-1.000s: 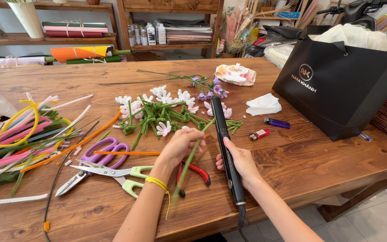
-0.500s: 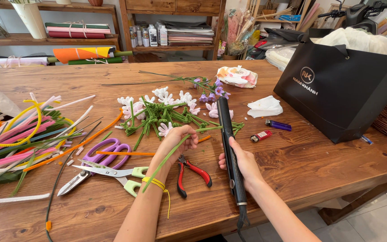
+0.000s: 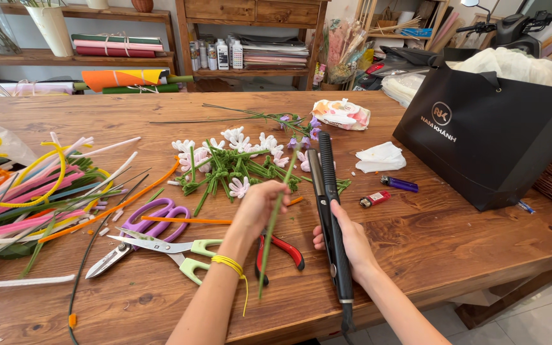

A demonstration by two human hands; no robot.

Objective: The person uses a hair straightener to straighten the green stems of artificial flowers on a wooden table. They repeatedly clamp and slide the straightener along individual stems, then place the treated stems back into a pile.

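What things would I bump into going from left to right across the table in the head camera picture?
Colourful pipe cleaners → purple scissors → green-handled shears → left hand with a green stem → black flat iron in the right hand → red lighter → black paper bag.

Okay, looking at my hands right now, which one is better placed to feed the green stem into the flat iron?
Left, probably. The left hand already pinches the green stem beside the flat iron, while the right hand grips the iron's handle.
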